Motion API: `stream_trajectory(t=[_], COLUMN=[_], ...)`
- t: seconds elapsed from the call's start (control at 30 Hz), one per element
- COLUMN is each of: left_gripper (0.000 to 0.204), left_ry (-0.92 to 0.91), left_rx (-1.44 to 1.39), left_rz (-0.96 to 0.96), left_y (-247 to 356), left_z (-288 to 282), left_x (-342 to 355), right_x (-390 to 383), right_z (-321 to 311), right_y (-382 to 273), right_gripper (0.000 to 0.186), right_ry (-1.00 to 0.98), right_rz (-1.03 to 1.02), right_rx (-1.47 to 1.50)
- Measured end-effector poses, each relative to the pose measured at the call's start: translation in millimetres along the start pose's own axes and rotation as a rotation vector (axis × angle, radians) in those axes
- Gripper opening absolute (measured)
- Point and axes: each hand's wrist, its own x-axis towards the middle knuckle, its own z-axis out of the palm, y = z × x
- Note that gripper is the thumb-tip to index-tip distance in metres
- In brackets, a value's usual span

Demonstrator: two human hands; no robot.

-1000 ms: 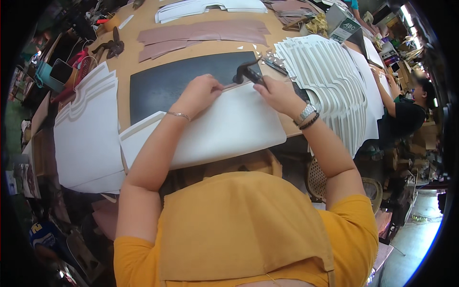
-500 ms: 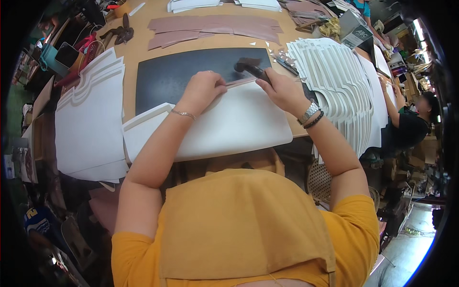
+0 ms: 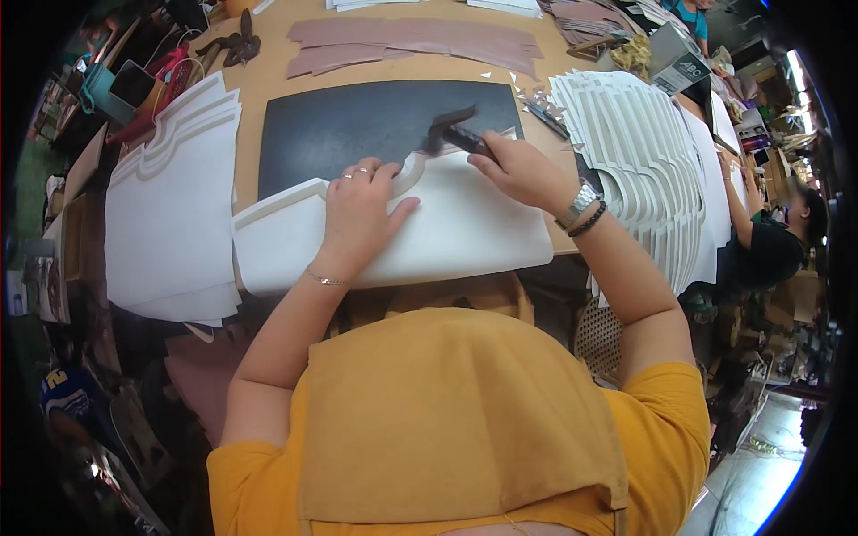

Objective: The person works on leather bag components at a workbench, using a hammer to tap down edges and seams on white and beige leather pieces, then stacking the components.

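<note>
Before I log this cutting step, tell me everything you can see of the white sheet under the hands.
The white sheet is a flat, smooth, stiff-looking panel, seemingly foam or board, with rounded lower corners and a stepped, curved upper edge. It lies flat, partly on the black mat, its near edge overhanging the wooden table. The left hand presses down on it near a curved notch; the right hand holds a dark tool at that upper edge. It may be a stack.
</note>
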Motion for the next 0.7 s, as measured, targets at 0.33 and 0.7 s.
stream_trajectory(t=[0.33, 0.7], left_gripper=[0.039, 0.043], left_ry=[-0.031, -0.457], left_rx=[0.030, -0.064], left_rz=[-0.060, -0.278], left_y=[-2.7, -4.5], left_z=[6.2, -13.2], left_x=[-7.4, 36.2], right_x=[18.4, -19.8], right_z=[-4.0, 6.0], right_y=[-8.3, -5.7], right_gripper=[0.036, 0.041], right_ry=[0.066, 0.050], right_rz=[-0.089, 0.229], right_rx=[-0.036, 0.141])
